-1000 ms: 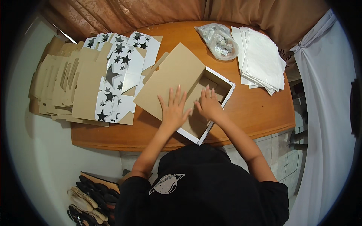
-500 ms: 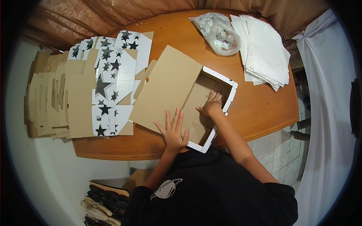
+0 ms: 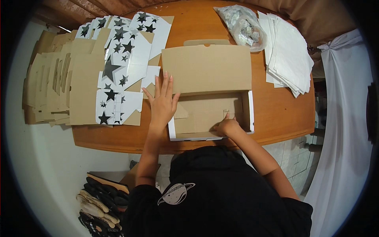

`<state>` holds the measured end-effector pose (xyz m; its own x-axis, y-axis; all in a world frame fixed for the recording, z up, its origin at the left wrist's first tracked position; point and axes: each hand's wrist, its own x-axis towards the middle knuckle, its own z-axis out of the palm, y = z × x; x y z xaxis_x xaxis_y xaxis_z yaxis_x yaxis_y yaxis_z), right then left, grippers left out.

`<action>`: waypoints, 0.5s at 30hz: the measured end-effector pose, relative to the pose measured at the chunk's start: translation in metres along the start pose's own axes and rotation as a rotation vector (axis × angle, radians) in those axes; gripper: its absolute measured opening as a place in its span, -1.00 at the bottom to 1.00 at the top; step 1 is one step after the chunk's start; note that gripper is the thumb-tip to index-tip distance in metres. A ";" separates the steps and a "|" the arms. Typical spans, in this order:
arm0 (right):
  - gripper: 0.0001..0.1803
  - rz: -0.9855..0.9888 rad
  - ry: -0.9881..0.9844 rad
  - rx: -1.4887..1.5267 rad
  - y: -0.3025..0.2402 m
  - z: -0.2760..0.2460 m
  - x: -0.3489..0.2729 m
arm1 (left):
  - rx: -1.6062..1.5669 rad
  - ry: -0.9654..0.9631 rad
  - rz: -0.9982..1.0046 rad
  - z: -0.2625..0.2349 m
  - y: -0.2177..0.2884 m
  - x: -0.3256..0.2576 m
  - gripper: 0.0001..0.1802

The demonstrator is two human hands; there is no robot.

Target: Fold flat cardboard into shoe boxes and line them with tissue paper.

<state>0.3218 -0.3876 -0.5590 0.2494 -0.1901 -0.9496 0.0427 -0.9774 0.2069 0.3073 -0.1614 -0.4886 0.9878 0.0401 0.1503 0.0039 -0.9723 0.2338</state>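
Observation:
In front of me lies a cardboard box [image 3: 212, 134], brown inside with white outer walls. Its brown lid [image 3: 207, 67] is folded back away from me, with a tuck flap along the far edge. At the left side of the box, my left hand [image 3: 161, 104] is flat with fingers spread, against the edge of lid and wall. Reaching over the near wall, my right hand [image 3: 228, 125] has its thumb and forefinger apart. Its fingertips are by a small cut tab [image 3: 226, 112] in the box floor; nothing shows in its grasp.
Flattened cardboard blanks [image 3: 85, 79] are stacked at the left, some showing white faces with black stars [image 3: 112, 71]. A clear plastic bag [image 3: 246, 29] of small silvery packets stands far right, beside white paper sheets [image 3: 286, 55]. Several shoes [image 3: 100, 203] lie below the table's left side.
The box has turned clockwise, so its lid now points away from me and its opening faces me. My left hand has moved to its left side; my right hand reaches over the near wall.

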 end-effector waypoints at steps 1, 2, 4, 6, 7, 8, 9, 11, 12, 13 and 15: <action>-0.19 -0.007 0.134 0.018 0.002 0.011 -0.004 | -0.012 -0.080 -0.007 -0.001 0.002 -0.001 -0.39; -0.19 -0.015 0.130 0.007 0.001 0.005 -0.025 | -0.006 -0.084 -0.019 -0.003 0.001 -0.005 -0.39; -0.45 -0.530 -0.116 -0.417 0.004 -0.011 -0.059 | -0.260 -0.124 -0.081 -0.003 0.001 -0.008 -0.40; -0.57 -0.653 0.067 -0.338 0.006 -0.013 -0.096 | -0.333 -0.103 -0.070 -0.001 0.001 -0.008 -0.40; -0.58 -0.653 0.095 -0.384 -0.003 -0.016 -0.106 | -0.410 -0.082 -0.049 0.001 0.001 -0.010 -0.40; -0.58 -0.651 0.123 -0.424 -0.013 -0.017 -0.111 | -0.405 -0.084 -0.054 0.004 0.000 -0.012 -0.40; -0.57 -0.707 0.146 -0.499 -0.023 -0.014 -0.095 | -0.402 -0.057 -0.041 0.007 0.002 -0.010 -0.40; -0.52 -0.996 0.715 -0.554 -0.038 0.003 -0.069 | -0.399 -0.031 -0.028 0.009 0.002 -0.008 -0.41; -0.52 -1.001 0.715 -0.557 -0.044 0.004 -0.060 | -0.469 -0.034 -0.036 0.009 0.001 -0.007 -0.42; -0.50 -0.996 0.607 -0.658 -0.050 0.003 -0.050 | -0.539 -0.036 -0.043 0.008 0.001 -0.006 -0.42; -0.49 -0.935 0.465 -0.815 -0.060 0.004 -0.049 | -0.500 -0.017 -0.053 0.010 0.001 -0.009 -0.43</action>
<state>0.3029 -0.3200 -0.5260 0.1071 0.7293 -0.6757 0.9030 -0.3557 -0.2408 0.3002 -0.1645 -0.4990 0.9907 0.0783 0.1112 -0.0171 -0.7398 0.6727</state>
